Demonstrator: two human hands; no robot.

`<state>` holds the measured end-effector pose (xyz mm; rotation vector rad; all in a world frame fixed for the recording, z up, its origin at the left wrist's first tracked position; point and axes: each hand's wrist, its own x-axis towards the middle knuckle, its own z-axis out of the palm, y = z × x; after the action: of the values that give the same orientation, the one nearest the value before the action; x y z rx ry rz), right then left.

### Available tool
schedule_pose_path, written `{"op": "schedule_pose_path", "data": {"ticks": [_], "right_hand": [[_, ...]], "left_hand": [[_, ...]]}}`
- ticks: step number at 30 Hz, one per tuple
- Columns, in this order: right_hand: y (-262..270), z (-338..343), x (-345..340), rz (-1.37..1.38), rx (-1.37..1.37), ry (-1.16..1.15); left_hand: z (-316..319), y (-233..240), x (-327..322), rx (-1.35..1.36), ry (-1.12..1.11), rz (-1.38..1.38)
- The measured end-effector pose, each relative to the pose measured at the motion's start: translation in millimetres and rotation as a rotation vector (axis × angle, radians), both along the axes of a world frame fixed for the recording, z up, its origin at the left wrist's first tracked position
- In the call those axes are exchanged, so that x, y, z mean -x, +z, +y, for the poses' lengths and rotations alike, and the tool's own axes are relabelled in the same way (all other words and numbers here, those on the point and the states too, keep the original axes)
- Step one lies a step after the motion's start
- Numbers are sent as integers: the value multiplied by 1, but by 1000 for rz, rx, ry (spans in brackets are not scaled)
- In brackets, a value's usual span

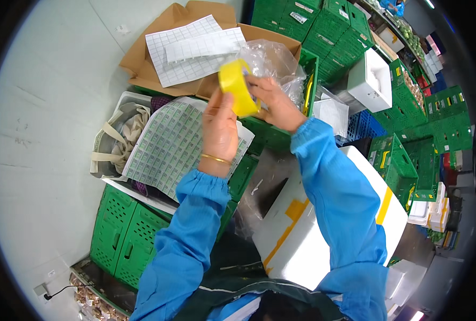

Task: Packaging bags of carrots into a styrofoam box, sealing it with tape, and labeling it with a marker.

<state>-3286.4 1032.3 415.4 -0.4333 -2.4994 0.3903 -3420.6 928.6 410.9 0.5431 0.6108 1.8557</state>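
Note:
A wide roll of yellow packing tape (238,89) is held up between both hands, slightly blurred. My left hand (221,128) has its fingertips and thumb against the roll's near left side. On the right side, my right hand (276,103) grips the roll with its fingers at the core opening. Below my left hand lies a large sheet of printed green labels (167,138). Behind the roll, an open cardboard box (141,60) holds white gridded sheets (193,48) and clear plastic bags (272,56).
A white foam box with yellow tape (298,244) stands before me on the right. Beside the wall, a white bin (119,100) contains a cloth bag (131,124). Green crates (121,236) are stacked at left and back right (330,36). Far off is another person (393,7).

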Motion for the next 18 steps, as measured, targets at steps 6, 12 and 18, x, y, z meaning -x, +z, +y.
{"op": "schedule_pose_path", "data": {"ticks": [6, 12, 18], "right_hand": [[-28, 51, 10, 79, -101, -372], [22, 96, -10, 248, -724, -862], [-75, 49, 64, -293, 267, -138]], "left_hand": [[-17, 12, 43, -183, 167, -243], [-82, 27, 66, -167, 306, -262], [-102, -2, 62, -104, 278, -235]]}}
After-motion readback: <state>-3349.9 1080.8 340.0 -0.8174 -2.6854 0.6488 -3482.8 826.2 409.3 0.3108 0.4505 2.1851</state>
